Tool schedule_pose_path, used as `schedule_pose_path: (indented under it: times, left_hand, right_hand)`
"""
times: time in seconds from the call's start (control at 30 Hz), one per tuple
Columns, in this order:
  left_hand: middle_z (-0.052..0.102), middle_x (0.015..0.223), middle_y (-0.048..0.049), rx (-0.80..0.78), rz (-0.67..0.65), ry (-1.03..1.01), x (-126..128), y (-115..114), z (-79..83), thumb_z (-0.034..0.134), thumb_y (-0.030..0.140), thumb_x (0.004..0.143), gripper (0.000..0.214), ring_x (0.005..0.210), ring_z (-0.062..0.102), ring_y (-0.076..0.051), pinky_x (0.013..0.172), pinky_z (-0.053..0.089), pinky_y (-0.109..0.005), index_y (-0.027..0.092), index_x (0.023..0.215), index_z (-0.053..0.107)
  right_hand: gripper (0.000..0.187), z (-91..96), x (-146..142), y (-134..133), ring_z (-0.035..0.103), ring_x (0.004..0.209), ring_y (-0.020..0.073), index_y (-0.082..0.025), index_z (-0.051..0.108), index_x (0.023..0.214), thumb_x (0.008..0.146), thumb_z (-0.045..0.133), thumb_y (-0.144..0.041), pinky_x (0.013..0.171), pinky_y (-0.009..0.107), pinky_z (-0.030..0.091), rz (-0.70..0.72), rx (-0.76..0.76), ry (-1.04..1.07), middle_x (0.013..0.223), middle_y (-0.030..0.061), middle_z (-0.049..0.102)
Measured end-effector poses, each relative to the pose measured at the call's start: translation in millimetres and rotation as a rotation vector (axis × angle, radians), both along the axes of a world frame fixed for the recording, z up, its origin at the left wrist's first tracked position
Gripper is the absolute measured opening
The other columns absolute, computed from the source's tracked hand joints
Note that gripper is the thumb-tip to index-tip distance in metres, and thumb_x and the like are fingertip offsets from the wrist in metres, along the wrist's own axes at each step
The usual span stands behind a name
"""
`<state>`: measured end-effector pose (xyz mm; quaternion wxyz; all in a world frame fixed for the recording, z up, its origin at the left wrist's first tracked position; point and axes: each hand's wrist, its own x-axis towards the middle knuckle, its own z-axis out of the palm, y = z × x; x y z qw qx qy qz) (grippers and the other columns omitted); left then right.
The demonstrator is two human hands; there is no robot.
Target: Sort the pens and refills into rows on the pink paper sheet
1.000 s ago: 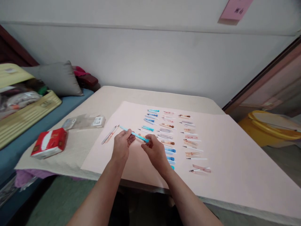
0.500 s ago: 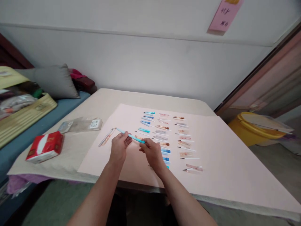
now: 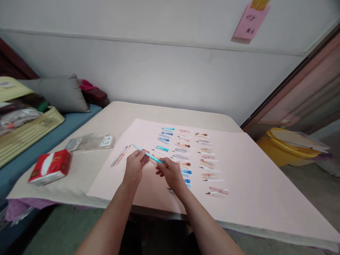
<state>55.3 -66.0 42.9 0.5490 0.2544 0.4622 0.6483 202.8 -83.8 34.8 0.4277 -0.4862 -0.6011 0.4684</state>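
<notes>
A light blue pen (image 3: 152, 157) is held at a slant over the pink sheet (image 3: 247, 170), its tip pointing up and left. My left hand (image 3: 135, 163) grips it around the middle, with thumb and fingers closed. My right hand (image 3: 171, 171) pinches the pen's lower right end. Beyond and to the right of my hands lie several disassembled pens in columns, with white refills beside blue, brown and pinkish barrels, such as a turquoise barrel (image 3: 162, 148). A few slim pens (image 3: 120, 156) lie together left of my left hand.
A red tissue pack (image 3: 50, 166) and a clear plastic package (image 3: 90, 141) lie on the table's left. Left of the table are a grey cushion (image 3: 62, 94) and a yellow container (image 3: 34, 132). A yellow bucket (image 3: 284, 148) stands at the right.
The view has shifted slightly. Both hands keep their hold on the light blue pen in nearly the same position; the things on the table have not moved.
</notes>
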Motion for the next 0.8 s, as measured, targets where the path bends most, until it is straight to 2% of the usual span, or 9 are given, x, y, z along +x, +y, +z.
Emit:
schedule_pose_path:
  times: [0.17,0.33,0.47,0.63,0.8]
  left_hand:
    - [0.06,0.073,-0.0036,-0.012,-0.001,0.001,-2.2,1.8,0.6,0.07,0.031,0.066,0.022,0.063,0.054,-0.008,0.06,0.046,-0.02,0.011,0.073,0.065]
    - [0.06,0.07,-0.0035,-0.025,-0.004,0.01,-2.5,1.9,0.7,0.07,0.033,0.066,0.024,0.062,0.054,-0.008,0.059,0.046,-0.02,0.011,0.074,0.065]
    - [0.059,0.069,-0.0031,-0.03,-0.004,0.026,-2.9,2.2,-0.1,0.07,0.034,0.066,0.025,0.062,0.054,-0.008,0.059,0.045,-0.019,0.011,0.074,0.065]
    - [0.06,0.073,-0.0037,-0.02,-0.02,0.065,-1.9,0.0,0.8,0.068,0.035,0.067,0.025,0.065,0.054,-0.009,0.062,0.045,-0.02,0.011,0.074,0.066]
    - [0.061,0.075,-0.0043,0.009,-0.062,0.106,-0.5,-3.5,4.8,0.067,0.038,0.068,0.026,0.068,0.055,-0.011,0.065,0.045,-0.023,0.012,0.073,0.066]
  right_hand:
    - [0.015,-2.6,-0.1,0.2,0.064,0.06,0.0134,-0.021,0.058,0.089,0.084,0.047,-0.029,0.057,0.022,0.047,-0.018,0.078,-0.155,0.068,-0.001,0.063]
    - [0.017,-3.5,-1.4,-1.0,0.064,0.059,0.0145,-0.023,0.051,0.099,0.083,0.047,-0.027,0.056,0.023,0.044,-0.043,0.088,-0.247,0.062,-0.0033,0.061]
    - [0.018,-2.7,-0.9,-1.6,0.064,0.061,0.0152,-0.023,0.049,0.099,0.082,0.046,-0.022,0.057,0.023,0.043,-0.025,0.086,-0.335,0.061,-0.0033,0.062]
    - [0.011,-4.3,-1.6,-0.7,0.062,0.057,0.0133,-0.022,0.048,0.093,0.083,0.043,-0.023,0.053,0.022,0.044,-0.016,0.053,-0.266,0.069,-0.0013,0.063]
    - [0.008,-1.7,-3.8,-2.8,0.06,0.05,0.0109,-0.02,0.048,0.083,0.084,0.042,-0.026,0.046,0.02,0.044,0.01,0.0,-0.111,0.066,-0.0012,0.061]
